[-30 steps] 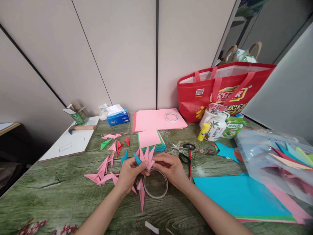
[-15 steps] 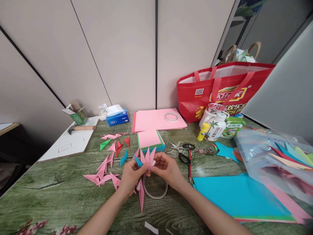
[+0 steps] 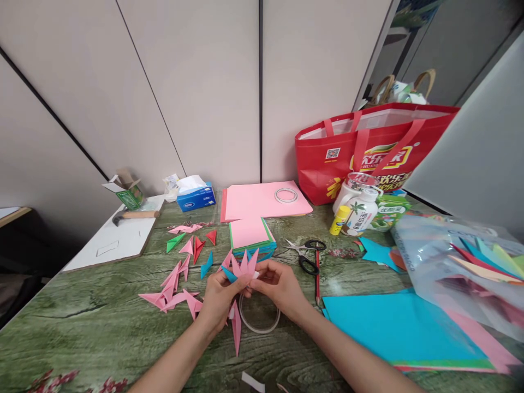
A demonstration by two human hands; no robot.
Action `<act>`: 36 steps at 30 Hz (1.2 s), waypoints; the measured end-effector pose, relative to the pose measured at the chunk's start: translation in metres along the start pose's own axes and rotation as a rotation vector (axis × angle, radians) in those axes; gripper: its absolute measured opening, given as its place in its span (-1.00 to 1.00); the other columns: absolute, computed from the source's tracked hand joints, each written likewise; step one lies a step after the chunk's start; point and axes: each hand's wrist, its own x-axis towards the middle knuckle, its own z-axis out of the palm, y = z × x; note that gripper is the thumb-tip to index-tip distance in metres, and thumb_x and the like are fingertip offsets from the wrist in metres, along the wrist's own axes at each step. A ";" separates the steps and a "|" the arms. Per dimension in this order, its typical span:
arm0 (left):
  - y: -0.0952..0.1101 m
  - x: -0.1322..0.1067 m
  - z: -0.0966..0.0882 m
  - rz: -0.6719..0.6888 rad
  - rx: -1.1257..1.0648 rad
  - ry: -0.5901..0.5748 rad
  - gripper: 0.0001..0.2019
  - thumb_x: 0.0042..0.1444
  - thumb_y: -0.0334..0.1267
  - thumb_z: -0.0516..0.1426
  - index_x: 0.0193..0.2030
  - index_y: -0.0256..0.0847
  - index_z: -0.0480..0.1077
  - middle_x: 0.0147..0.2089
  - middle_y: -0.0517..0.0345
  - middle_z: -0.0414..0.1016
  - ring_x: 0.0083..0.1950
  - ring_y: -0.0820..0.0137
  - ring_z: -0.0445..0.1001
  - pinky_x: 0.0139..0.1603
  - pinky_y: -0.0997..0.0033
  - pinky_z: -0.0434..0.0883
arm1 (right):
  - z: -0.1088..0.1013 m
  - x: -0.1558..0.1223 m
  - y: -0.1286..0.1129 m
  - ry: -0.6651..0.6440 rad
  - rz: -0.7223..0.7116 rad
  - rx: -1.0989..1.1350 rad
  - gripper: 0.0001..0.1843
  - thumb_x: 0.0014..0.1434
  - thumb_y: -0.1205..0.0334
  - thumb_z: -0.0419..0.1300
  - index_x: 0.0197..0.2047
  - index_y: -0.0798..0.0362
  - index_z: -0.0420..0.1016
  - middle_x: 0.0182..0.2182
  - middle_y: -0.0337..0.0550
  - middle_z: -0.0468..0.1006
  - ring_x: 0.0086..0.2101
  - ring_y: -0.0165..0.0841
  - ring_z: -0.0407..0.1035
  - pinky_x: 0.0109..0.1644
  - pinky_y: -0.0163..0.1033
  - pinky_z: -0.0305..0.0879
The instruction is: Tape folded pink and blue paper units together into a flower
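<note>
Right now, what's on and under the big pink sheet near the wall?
On the pink sheet lies a white ring. Under it, red paper shows at the left edge; the rest beneath is covered.

The green table point(image 3: 98, 338) carries folded paper pieces point(image 3: 166, 297), scissors point(image 3: 302, 249) and a red bag point(image 3: 344, 153).

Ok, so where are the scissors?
In the head view, the scissors lie on the table, right of the small square paper stack and just beyond the right hand.
</note>
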 end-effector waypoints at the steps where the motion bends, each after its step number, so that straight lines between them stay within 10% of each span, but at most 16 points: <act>1: 0.001 0.000 0.000 -0.006 -0.007 -0.003 -0.79 -0.29 -0.21 0.32 -0.63 -0.32 0.46 -0.64 0.11 0.48 -0.61 0.47 0.39 -0.51 0.49 0.35 | 0.000 0.000 -0.001 -0.004 0.005 0.002 -0.69 -0.21 0.17 0.36 -0.39 0.11 0.40 -0.52 -0.24 0.48 -0.49 -0.40 0.37 -0.34 -0.27 0.33; 36: 0.003 -0.001 0.001 0.018 0.063 0.007 -0.78 -0.28 -0.22 0.32 -0.70 -0.30 0.42 -0.70 0.16 0.44 -0.66 0.50 0.35 -0.56 0.52 0.31 | 0.009 -0.009 -0.012 0.056 -0.027 0.136 -0.68 -0.04 -0.02 0.25 -0.49 0.04 0.28 -0.52 -0.27 0.35 -0.50 -0.38 0.33 -0.33 -0.13 0.43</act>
